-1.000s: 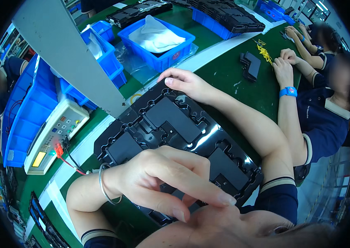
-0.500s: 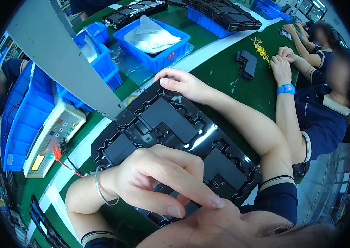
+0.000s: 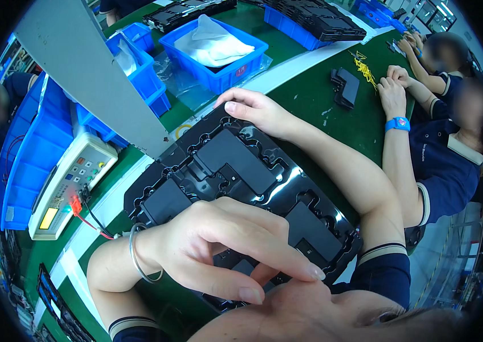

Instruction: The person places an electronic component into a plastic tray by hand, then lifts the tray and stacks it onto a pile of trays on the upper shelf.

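A black moulded plastic tray (image 3: 180,156) lies tilted across the green bench in front of me. In its pockets sit several black L-shaped parts (image 3: 244,158), flat and matt. My right hand (image 3: 258,111) grips the tray's far corner, thumb on top and fingers over the edge. Raised above the near part of the tray, close to the camera, is my left hand (image 3: 218,242), with a metal bangle on its wrist. Its index finger and thumb are apart with nothing between them, and the other fingers are bent. This hand and arm hide part of the tray.
Left of the tray stand a grey post (image 3: 90,74) and a cream meter (image 3: 70,185) with red and black leads. Blue bins (image 3: 218,80), one holding white bags, and stacked black trays (image 3: 315,20) are behind. Co-workers sit at right near a black part (image 3: 345,88) and yellow pieces (image 3: 365,69).
My left hand has shifted slightly right and down, its fingers still apart. My right hand keeps its hold on the tray corner. The background has shifted a little in the view.
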`<state>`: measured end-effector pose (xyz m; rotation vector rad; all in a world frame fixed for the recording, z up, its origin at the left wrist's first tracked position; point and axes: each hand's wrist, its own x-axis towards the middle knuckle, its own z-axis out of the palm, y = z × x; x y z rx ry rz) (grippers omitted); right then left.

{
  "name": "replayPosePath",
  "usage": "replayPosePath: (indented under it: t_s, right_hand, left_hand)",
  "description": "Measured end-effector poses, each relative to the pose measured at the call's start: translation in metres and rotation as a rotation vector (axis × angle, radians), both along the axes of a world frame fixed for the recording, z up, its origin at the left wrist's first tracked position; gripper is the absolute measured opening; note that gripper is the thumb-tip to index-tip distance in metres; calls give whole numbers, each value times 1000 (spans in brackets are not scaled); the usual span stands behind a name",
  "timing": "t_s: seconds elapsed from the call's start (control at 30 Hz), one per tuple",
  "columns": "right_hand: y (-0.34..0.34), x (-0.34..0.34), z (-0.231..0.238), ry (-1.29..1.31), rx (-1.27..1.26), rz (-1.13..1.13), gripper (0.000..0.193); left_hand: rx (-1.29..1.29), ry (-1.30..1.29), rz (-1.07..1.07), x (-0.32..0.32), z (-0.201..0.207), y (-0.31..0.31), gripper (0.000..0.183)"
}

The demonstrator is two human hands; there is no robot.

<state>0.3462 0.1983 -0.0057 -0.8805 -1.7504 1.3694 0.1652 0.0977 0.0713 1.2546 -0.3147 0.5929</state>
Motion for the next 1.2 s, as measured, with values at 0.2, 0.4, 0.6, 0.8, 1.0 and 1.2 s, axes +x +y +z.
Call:
replayPosePath:
  t_s: [0.2, 0.4, 0.6, 0.8, 1.0, 1.2]
  right_hand:
    - [-2, 0, 0, -14, 11, -8, 25]
    - [0, 0, -2, 0, -8, 2, 24]
    - [1, 0, -3, 21, -18, 8, 24]
    - [-2, -2, 1, 18, 27, 1, 26]
    - [-1, 0, 1, 3, -27, 12, 25]
    - [-2, -1, 2, 14, 3, 1, 24]
  left_hand:
    - [-85, 22, 13, -2, 2, -3, 23]
    - [-83, 30, 31, -3, 2, -3, 21]
    - [-85, 27, 57, -2, 4, -1, 24]
    - [-83, 54, 52, -3, 6, -3, 26]
    - [-99, 24, 53, -2, 3, -3, 23]
    - [-136, -1, 78, -1, 2, -5, 21]
